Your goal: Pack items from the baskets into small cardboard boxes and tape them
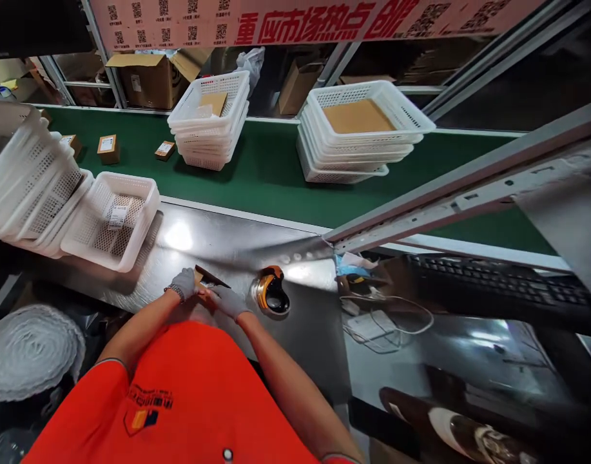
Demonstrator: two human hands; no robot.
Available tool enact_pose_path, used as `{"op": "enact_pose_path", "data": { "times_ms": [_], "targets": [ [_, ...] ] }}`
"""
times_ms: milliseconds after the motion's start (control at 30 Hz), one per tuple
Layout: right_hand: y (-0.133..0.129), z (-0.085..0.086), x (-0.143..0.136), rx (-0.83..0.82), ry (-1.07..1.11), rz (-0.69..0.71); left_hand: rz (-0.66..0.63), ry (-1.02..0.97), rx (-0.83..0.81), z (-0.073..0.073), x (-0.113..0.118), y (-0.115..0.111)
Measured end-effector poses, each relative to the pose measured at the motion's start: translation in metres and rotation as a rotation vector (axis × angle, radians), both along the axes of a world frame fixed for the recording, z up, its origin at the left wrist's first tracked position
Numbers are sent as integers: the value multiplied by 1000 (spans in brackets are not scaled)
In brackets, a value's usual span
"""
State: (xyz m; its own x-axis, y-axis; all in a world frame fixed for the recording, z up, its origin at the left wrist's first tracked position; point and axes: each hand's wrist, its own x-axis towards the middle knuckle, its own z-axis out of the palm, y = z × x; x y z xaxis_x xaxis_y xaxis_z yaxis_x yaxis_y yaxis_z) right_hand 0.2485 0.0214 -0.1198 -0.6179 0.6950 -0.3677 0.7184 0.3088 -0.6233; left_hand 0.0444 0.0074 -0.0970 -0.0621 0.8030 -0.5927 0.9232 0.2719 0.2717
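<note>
- Grip pinched around a small open carton (211, 277), gloved left hand (184, 282) and right hand (231, 301) hold it above the steel bench (309, 341).
- Flap out, carton apparently unclosed; contents unclear.
- Black-and-orange tool (272, 290) rests beside the right hand.
- Leftward, a white basket (150, 196) bears a labelled parcel (117, 219).
- Beyond, basket stacks (209, 138) line the green belt (271, 154).

glossy metal table (179, 222), smooth
</note>
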Motion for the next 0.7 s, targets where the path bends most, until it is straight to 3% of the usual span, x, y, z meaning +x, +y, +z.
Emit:
{"op": "enact_pose_path", "data": {
  "times_ms": [100,200,333,533,700],
  "targets": [
    [-10,1,7,205,35,-56,233,-121,16,-10,-9,2],
    [-11,-5,3,388,67,-165,321,-172,23,-19,-13,1],
    [-15,-24,-8,341,-22,-220,327,-175,30,-28,-16,1],
    [-46,-65,4,334,29,-67,364,-208,77,-34,-18,-3],
    [-50,-79,6,372,64,-79,592,-369,59,-35,-19,-6]
  ]
}}
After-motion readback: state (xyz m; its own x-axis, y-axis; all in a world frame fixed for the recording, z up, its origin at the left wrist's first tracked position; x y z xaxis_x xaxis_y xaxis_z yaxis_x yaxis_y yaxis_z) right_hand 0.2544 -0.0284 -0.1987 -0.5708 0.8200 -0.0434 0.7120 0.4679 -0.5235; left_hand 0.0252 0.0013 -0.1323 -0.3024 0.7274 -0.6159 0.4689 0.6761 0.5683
